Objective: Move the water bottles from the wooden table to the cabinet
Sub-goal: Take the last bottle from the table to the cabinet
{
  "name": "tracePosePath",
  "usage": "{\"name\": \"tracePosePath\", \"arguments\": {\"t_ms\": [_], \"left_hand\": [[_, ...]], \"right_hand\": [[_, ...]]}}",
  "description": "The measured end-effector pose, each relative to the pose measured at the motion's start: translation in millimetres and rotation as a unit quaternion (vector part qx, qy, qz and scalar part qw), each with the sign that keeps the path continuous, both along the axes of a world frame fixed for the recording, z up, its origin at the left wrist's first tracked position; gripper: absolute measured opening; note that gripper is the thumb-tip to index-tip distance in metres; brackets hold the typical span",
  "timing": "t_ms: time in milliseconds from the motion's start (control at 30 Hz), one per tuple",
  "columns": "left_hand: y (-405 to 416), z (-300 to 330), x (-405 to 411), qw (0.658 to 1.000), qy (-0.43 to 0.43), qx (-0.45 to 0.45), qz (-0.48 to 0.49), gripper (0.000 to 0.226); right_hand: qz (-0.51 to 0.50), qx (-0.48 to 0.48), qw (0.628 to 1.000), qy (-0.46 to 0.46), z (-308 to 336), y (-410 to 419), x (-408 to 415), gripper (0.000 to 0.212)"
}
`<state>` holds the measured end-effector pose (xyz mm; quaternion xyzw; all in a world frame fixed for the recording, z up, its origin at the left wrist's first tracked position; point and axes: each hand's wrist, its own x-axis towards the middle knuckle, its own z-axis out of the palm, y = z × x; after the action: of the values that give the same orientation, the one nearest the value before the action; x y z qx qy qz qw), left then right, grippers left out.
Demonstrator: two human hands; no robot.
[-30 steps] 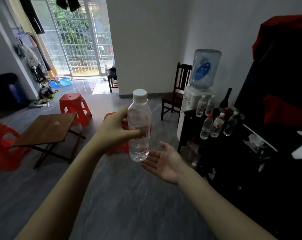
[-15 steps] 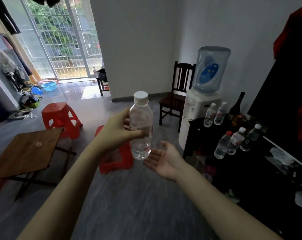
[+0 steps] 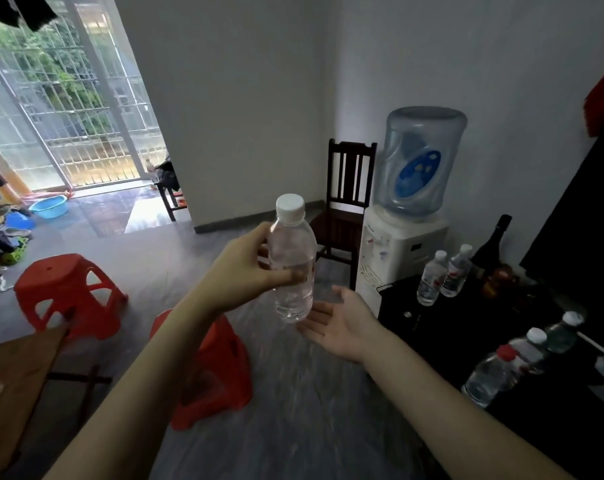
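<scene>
Your left hand (image 3: 245,271) grips a clear water bottle (image 3: 293,268) upright at mid-frame, thumb and fingers wrapped round its middle, white cap on and water filling roughly its lower half; your right hand (image 3: 342,323) sits just below at 4 o'clock, palm up, fingers spread and holding nothing. At 3 o'clock the black cabinet (image 3: 442,327) carries two capped bottles beside the water dispenser (image 3: 397,251) with its blue jug. Three more stand at 4 o'clock; the wooden table (image 3: 13,382) lies at 8 o'clock.
</scene>
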<state>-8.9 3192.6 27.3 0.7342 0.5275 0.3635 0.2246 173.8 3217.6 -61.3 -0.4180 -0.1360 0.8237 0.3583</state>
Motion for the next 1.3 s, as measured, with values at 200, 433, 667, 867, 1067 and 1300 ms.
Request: {"name": "tracePosePath", "arguments": {"t_ms": [200, 433, 667, 867, 1067, 1300], "left_hand": [[97, -8, -3, 0.999, -0.015, -0.017, -0.024, 0.056], [225, -28, 19, 0.993, 0.006, -0.039, -0.11, 0.055], [368, -37, 48, 0.969, 0.009, -0.069, -0.236, 0.061], [450, -56, 104, 0.934, 0.029, -0.088, -0.346, 0.063], [488, -90, 165, 0.885, 0.047, -0.132, -0.443, 0.059], [490, -147, 222, 0.832, 0.078, -0.18, -0.519, 0.057]], "right_hand": [[-0.01, -0.018, 1.0, -0.004, -2, 81, 0, 0.054], [-0.096, -0.043, 0.994, 0.004, -27, 175, 15, 0.061], [-0.224, -0.052, 0.973, 0.01, -40, 278, 27, 0.059], [-0.325, -0.058, 0.944, 0.013, -51, 322, 42, 0.056], [-0.436, -0.089, 0.895, 0.032, -79, 323, 83, 0.059], [-0.514, -0.151, 0.844, 0.04, -127, 312, 107, 0.057]]}}
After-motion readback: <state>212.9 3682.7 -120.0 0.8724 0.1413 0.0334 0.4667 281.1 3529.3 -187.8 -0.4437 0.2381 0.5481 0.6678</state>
